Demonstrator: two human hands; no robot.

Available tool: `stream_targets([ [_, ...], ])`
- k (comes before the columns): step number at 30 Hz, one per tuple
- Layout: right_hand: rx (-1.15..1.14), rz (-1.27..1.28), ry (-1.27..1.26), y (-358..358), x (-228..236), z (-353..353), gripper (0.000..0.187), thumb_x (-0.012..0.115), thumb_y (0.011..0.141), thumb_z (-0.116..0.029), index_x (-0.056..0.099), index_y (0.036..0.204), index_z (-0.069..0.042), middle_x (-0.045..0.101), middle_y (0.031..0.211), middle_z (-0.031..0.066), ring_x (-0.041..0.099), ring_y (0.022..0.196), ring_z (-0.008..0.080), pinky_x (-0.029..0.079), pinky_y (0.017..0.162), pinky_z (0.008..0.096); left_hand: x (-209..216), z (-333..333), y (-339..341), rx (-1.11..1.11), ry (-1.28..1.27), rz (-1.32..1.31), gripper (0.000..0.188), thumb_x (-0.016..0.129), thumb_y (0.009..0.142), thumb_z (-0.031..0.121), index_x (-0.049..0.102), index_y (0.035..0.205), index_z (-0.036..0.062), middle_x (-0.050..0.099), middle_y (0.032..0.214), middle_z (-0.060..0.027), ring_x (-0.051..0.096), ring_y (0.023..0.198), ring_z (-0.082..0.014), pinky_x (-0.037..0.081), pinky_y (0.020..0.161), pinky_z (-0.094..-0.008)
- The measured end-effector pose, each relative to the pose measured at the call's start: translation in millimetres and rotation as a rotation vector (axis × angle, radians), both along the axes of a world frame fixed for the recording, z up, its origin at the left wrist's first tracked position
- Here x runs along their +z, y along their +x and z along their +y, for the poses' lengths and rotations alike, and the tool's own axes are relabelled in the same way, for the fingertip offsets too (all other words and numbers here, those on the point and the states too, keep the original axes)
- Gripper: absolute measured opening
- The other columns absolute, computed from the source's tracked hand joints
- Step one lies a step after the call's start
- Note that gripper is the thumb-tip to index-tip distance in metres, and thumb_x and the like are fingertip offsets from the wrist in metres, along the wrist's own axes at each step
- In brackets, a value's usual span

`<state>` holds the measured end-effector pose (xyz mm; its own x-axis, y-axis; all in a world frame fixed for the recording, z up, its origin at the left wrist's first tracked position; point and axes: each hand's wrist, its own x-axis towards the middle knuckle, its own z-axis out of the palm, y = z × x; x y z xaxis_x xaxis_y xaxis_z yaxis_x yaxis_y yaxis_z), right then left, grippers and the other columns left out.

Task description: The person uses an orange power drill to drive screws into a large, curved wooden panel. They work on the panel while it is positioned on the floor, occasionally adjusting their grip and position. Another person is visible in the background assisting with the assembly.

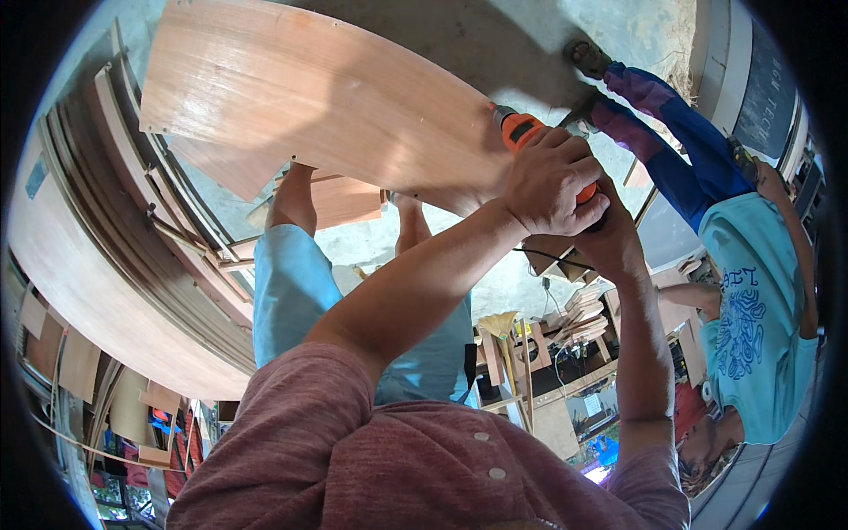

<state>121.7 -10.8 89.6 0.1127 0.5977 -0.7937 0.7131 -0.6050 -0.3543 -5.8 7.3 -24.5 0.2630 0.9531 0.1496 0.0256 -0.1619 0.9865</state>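
An orange power drill (519,129) is held between both of my hands, its dark chuck pointing up and left at the edge of a large plywood panel (291,88). My left hand (552,177) is closed over the drill's body from above. Behind and below it, my right hand (608,234) wraps the handle, mostly hidden by the left. The chuck end meets the panel near its right edge; I cannot tell whether the bit is in the wood. Small dark fastener spots show along the panel's edges. A black cord (556,258) runs near the drill.
Curved wooden boards (141,238) stand stacked at the left. To the right is another person in a turquoise shirt (751,300), with something small in one hand. A broom (500,329) and piled wood pieces (583,314) lie behind me. My legs stand close to the panel.
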Motion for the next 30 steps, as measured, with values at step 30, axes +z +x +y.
stream_targets([
  [30,-0.013,0.063,0.101,-6.3,-6.3,-11.9,0.072,0.077,0.081,-0.009,0.045,0.146,-0.009,0.062,0.128,0.0117,0.061,0.120,0.0218,0.048,0.102,0.0351,-6.8,0.5,0.4,-0.044,0.018,-0.018,0.022,0.079,0.072,0.032,0.071,0.083,0.0143,0.066,0.087,-0.0029,0.064,0.089,-0.0263,0.052,0.085,-0.0425],
])
